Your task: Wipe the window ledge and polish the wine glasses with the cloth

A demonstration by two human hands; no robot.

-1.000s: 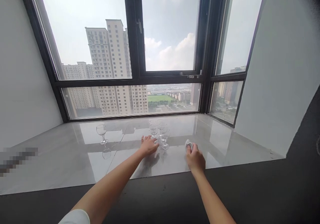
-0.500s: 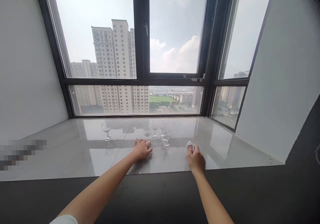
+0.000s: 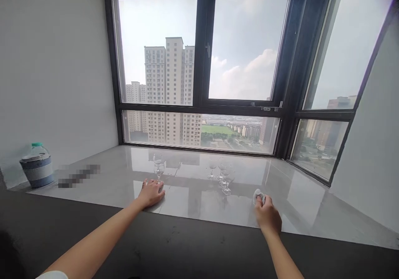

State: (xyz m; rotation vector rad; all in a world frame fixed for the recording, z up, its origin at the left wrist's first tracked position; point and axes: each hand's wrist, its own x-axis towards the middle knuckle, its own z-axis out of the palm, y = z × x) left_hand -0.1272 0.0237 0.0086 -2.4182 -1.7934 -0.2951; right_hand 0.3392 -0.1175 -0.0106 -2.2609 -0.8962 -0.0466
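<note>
Glossy grey stone makes up the wide window ledge (image 3: 280, 175), and both of the person's bare arms reach out over its dark front edge. Their left hand (image 3: 151, 192) lies palm down with fingers spread flat on the stone, gripping nothing, its fingertips right at the foot of a small stemmed glass (image 3: 158, 171) that stands upright just beyond it. Their right hand (image 3: 267, 215) is curled into a loose fist around a small white cloth (image 3: 258, 196), a wad of which pokes out past the knuckles and rests on the ledge. Between the two hands, a little further back, a cluster of stemmed glasses (image 3: 222, 174) stands upright, close together, apart from either hand. Far to the left, against the white wall, sits a plastic jug with a green cap (image 3: 37, 169). Behind the ledge runs a black-framed window (image 3: 202, 62) showing tower blocks and cloudy sky, and it angles round to the right to meet another white wall. Bare stone lies left of the single glass and right of the cloth, and the ledge behind the glasses runs back to the window frame.
</note>
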